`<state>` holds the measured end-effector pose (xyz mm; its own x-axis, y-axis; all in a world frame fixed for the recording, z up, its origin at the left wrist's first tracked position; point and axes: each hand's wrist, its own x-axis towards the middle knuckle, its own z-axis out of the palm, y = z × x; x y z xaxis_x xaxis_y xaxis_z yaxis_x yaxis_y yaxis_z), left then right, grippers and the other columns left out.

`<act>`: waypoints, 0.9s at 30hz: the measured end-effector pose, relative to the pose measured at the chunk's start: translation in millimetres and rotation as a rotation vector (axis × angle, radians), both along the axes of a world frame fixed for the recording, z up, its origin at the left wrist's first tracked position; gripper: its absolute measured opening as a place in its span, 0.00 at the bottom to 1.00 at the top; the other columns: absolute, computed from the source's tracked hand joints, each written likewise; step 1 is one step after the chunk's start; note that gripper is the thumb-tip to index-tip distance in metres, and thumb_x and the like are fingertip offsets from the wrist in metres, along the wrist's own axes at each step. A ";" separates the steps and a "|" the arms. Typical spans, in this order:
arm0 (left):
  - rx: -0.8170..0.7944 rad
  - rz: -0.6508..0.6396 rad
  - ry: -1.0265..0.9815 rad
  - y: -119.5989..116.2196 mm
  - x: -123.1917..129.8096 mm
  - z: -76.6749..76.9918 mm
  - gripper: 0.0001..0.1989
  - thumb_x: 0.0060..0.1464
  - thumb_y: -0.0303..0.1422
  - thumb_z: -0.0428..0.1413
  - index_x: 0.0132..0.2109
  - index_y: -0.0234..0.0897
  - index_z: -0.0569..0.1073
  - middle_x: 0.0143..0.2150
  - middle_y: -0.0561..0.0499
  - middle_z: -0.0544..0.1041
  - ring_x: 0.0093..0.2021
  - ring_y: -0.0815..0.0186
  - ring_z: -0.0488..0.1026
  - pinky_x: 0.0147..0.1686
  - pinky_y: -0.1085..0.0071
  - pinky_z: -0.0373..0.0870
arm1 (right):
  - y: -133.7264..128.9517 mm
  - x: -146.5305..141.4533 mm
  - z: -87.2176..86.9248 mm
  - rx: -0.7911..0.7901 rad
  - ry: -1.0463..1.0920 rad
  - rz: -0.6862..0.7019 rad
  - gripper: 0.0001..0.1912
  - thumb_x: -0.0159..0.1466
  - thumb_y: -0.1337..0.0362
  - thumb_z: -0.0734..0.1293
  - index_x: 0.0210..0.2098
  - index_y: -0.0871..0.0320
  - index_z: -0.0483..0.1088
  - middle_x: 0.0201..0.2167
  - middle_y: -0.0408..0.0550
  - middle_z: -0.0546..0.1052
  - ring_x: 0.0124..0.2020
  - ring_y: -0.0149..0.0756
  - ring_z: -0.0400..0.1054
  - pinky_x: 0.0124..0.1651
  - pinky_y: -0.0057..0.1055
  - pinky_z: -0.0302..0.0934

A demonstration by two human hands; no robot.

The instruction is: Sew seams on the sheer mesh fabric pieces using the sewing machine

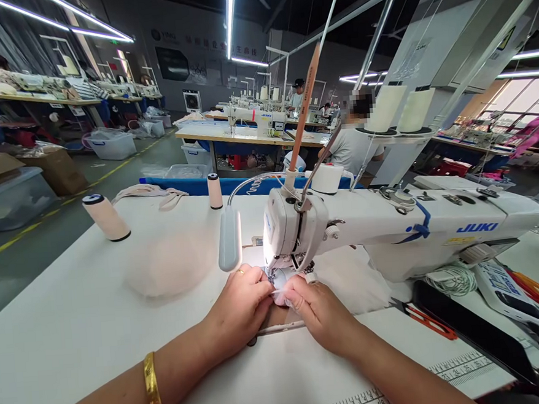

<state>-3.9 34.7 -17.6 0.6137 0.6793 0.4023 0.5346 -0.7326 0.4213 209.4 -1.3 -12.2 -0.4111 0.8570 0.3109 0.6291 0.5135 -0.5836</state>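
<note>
Both hands are at the needle area of a white sewing machine (367, 220). My left hand (242, 299), with a ring on one finger and a gold bracelet at the wrist, pinches the left edge of a small piece of thin pale fabric (280, 296). From the right, my right hand (321, 309) grips the same fabric between thumb and fingers. The fabric lies just in front of the presser foot, under the machine's light. The fingertips partly hide it. Sheer pale material (353, 279) lies to the right of the needle, and a sheer beige heap (170, 264) lies to the left.
Thread cones (106, 218) (214, 191) stand at the table's back left. On the right lie a black phone-like object (472, 329), orange-handled snips (430, 322), a coiled white cord (451, 279) and a control box (506, 290). A person (355, 140) sits beyond the machine.
</note>
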 end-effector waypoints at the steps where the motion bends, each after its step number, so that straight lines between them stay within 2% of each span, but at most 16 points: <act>1: 0.034 -0.004 0.000 1.2 0.1 -0.5 0.17 0.67 0.27 0.47 0.35 0.39 0.77 0.36 0.47 0.74 0.38 0.59 0.67 0.38 0.63 0.64 | 0.4 0.3 0.1 0.008 0.003 0.004 0.17 0.79 0.63 0.52 0.35 0.53 0.64 0.30 0.43 0.73 0.33 0.38 0.66 0.38 0.33 0.58; 4: 0.147 -0.041 0.023 -0.3 -3.0 0.4 0.18 0.70 0.26 0.46 0.36 0.40 0.79 0.35 0.48 0.77 0.37 0.61 0.68 0.38 0.64 0.64 | -0.8 2.9 0.3 0.065 -0.082 0.047 0.17 0.79 0.63 0.52 0.37 0.54 0.66 0.31 0.44 0.75 0.33 0.38 0.66 0.38 0.34 0.58; 7: 0.227 -0.095 0.012 -7.3 -9.5 2.9 0.16 0.70 0.26 0.48 0.37 0.39 0.78 0.35 0.50 0.79 0.37 0.62 0.70 0.42 0.62 0.64 | -5.6 6.4 2.7 0.130 -0.231 0.169 0.13 0.79 0.58 0.59 0.40 0.55 0.68 0.35 0.44 0.76 0.36 0.39 0.67 0.41 0.35 0.58; 10: 0.241 -0.116 -0.006 -13.9 -15.0 4.9 0.16 0.70 0.24 0.49 0.37 0.40 0.78 0.37 0.51 0.82 0.37 0.63 0.71 0.43 0.61 0.63 | -11.4 8.7 7.2 0.176 -0.310 0.200 0.11 0.75 0.55 0.67 0.39 0.55 0.70 0.40 0.45 0.76 0.39 0.39 0.67 0.45 0.37 0.59; 13: 0.229 -0.133 -0.002 -17.2 -16.3 5.5 0.15 0.67 0.22 0.49 0.38 0.40 0.78 0.39 0.51 0.82 0.38 0.62 0.72 0.43 0.60 0.62 | -14.8 9.4 10.9 0.195 -0.305 0.205 0.11 0.74 0.57 0.68 0.37 0.55 0.69 0.44 0.45 0.77 0.43 0.40 0.68 0.47 0.37 0.59; 20: 0.207 -0.154 0.029 -21.3 -12.9 7.6 0.12 0.64 0.20 0.53 0.37 0.39 0.77 0.37 0.53 0.82 0.39 0.62 0.73 0.45 0.61 0.63 | -14.4 10.1 14.0 0.207 -0.332 0.213 0.14 0.74 0.61 0.68 0.32 0.56 0.65 0.35 0.42 0.76 0.40 0.38 0.67 0.45 0.37 0.57; 27: 0.225 -0.140 0.041 -19.7 -13.1 5.6 0.11 0.63 0.20 0.53 0.37 0.39 0.77 0.37 0.52 0.82 0.38 0.62 0.73 0.44 0.61 0.62 | -13.2 8.8 12.6 0.212 -0.362 0.183 0.14 0.74 0.60 0.68 0.32 0.56 0.66 0.34 0.43 0.76 0.39 0.39 0.67 0.45 0.38 0.58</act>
